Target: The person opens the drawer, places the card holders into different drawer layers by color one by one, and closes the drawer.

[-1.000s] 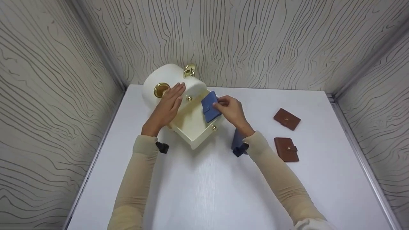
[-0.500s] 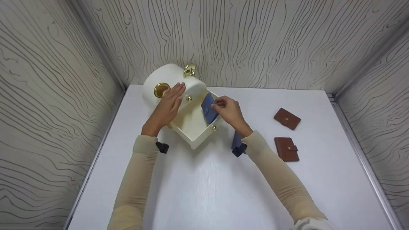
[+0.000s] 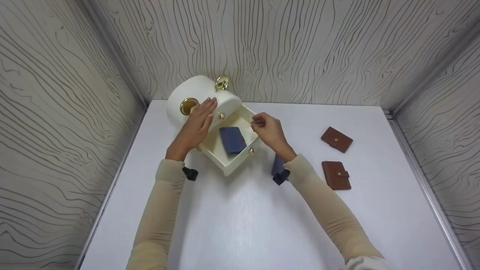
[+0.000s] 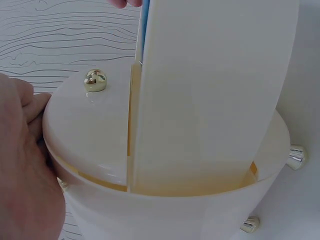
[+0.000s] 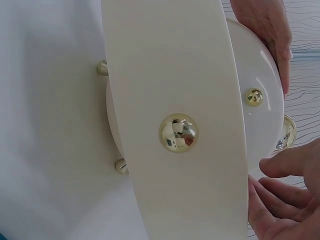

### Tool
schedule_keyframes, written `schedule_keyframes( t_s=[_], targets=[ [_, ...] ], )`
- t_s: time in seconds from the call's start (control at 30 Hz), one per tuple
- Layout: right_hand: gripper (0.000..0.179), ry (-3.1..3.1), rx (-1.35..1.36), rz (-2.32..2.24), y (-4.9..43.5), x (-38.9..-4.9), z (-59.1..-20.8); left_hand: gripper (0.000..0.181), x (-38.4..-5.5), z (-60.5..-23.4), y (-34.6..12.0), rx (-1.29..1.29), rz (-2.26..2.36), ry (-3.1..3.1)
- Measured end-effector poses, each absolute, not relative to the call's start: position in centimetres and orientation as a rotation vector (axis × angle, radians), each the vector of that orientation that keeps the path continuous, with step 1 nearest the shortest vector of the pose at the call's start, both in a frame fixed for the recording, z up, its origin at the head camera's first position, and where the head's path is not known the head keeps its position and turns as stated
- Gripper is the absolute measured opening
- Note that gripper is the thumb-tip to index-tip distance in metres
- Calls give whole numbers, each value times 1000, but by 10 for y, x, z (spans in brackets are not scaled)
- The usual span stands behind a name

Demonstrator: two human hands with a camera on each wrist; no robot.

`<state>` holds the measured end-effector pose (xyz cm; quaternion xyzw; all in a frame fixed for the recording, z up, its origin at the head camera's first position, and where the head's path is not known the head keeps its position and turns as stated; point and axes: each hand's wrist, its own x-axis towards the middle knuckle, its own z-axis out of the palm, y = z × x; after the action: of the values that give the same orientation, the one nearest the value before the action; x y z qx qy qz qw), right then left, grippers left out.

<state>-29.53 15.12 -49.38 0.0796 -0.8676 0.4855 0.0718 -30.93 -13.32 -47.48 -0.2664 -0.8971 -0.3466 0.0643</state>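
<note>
the right hand [image 3: 269, 129] holds nothing: in its wrist view the thumb stands apart from the bent fingers, beside the edge of the drawer [image 3: 238, 160]; whether they touch it i cannot tell. the left hand [image 3: 194, 127] lies with straight fingers against the rounded white container [image 3: 202, 86]. the blue wallet [image 3: 232, 140] lies on the floor of the open drawer, its long axis running from far left to near right, more away from the person than across. only the head view shows it whole; the left wrist view has a thin blue strip [image 4: 145, 30] by the drawer wall, perhaps not the wallet, while the right wrist view shows the drawer's gold knob [image 5: 178, 132] and two gold feet [image 5: 121, 166]. a second blue wallet [image 3: 277, 165] lies below the right wrist, partly hidden. farther right on the white table [image 3: 240, 225], the far brown wallet [image 3: 337, 140] lies aslant and the near brown wallet [image 3: 336, 175] points its tab right
</note>
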Motion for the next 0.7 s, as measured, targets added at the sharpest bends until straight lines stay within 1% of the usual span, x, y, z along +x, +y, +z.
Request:
schedule_keyframes(
  t_s=[0.33, 0.7],
  targets=[
    [18, -2538, 247, 1520, 155, -293, -494, 53, -308, -474, -132, -781, -1040, -2738],
    [19, -2525, 223, 1543, 163, -291, -492, 53, -309, -474, -133, -808, -1045, -2711]
  ],
)
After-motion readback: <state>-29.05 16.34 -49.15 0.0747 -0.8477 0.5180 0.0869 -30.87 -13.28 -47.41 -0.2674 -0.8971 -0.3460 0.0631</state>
